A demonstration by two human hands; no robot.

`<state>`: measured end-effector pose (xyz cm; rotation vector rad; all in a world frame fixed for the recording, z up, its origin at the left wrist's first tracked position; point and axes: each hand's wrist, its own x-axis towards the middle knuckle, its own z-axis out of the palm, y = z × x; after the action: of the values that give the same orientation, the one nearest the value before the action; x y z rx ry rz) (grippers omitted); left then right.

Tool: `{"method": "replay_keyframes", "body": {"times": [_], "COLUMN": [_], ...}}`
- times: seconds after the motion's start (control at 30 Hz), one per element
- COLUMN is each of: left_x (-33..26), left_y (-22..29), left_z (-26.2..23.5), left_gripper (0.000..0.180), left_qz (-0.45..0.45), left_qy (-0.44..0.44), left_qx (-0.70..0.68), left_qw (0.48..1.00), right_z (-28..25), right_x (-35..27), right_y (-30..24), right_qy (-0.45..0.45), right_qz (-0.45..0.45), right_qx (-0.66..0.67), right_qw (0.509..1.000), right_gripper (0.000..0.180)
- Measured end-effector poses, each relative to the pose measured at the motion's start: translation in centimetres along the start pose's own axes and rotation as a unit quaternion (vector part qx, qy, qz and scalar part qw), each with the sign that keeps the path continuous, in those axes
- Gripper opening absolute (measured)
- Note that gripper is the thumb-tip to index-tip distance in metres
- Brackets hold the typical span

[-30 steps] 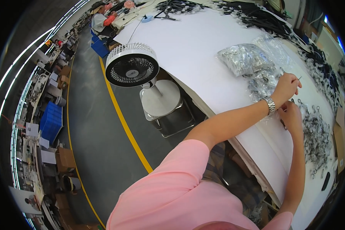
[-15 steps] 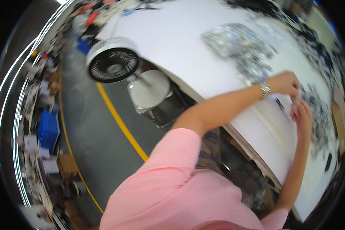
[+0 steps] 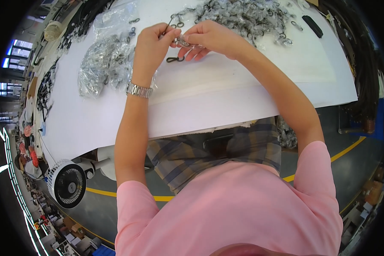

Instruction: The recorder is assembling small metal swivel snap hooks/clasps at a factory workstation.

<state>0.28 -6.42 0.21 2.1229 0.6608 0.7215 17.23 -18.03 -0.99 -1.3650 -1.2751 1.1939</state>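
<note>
My left hand (image 3: 151, 49), with a metal-band watch at its wrist, is closed with thumb and fingertips pinched together. From the other side my right hand (image 3: 215, 39) pinches too, its lower fingers curled loosely. Between the fingertips is a small metal snap hook in clear plastic (image 3: 184, 43), partly hidden by the fingers. A thin dark piece sticks up from my left fingers; its kind is unclear. Just below the hands, a dark loose snap hook (image 3: 175, 59) lies on the white table (image 3: 243, 91).
Beyond my right hand spreads a pile of plastic-wrapped hooks (image 3: 247, 19). Clear plastic bags of small parts (image 3: 100, 64) lie left of my left forearm. A black oblong object (image 3: 312, 26) is at the far right. A round fan (image 3: 69, 184) stands beside the table's near left corner.
The head view has swung round, so the table now lies straight ahead and the fan sits lower left. Both hands remain together at the fingertips.
</note>
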Motion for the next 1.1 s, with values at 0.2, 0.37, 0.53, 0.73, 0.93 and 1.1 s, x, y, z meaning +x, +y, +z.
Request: {"method": "replay_keyframes", "body": {"times": [0.2,0.37,0.53,0.73,0.93,1.1], "left_x": [-1.4,-0.5,-1.5,-1.2,-0.9,-1.5], "left_y": [-0.7,-0.3,0.4,0.7,-0.7,0.4], "left_z": [-1.2,1.2,-1.2,-0.9,0.1,-0.8], "left_gripper": [0.023,0.023,0.034,0.035,0.024,0.02], "left_qz": [0.01,0.056,-0.027,0.003,0.141,0.049], "left_qy": [0.02,0.023,-0.052,-0.07,0.039,-0.036], "left_qx": [-0.013,-0.088,-0.129,-0.099,0.025,-0.07], "left_qw": [1.0,0.994,0.99,0.993,0.989,0.996], "right_z": [1.0,-0.4,-0.4,-1.4,-1.2,-1.1], "right_x": [0.9,-1.5,-0.5,-0.9,-0.2,-0.7], "right_y": [-0.7,-1.7,-1.5,-2.0,-1.6,-2.1], "right_qy": [-0.012,-0.003,-0.005,-0.045,-0.062,-0.073], "right_qz": [0.044,0.057,0.05,0.072,0.069,0.078], "right_qx": [0.08,0.004,0.053,0.1,0.126,0.111], "right_qw": [0.996,0.998,0.997,0.991,0.988,0.988], "right_gripper": [0.032,0.03,0.025,0.021,0.021,0.022]}}
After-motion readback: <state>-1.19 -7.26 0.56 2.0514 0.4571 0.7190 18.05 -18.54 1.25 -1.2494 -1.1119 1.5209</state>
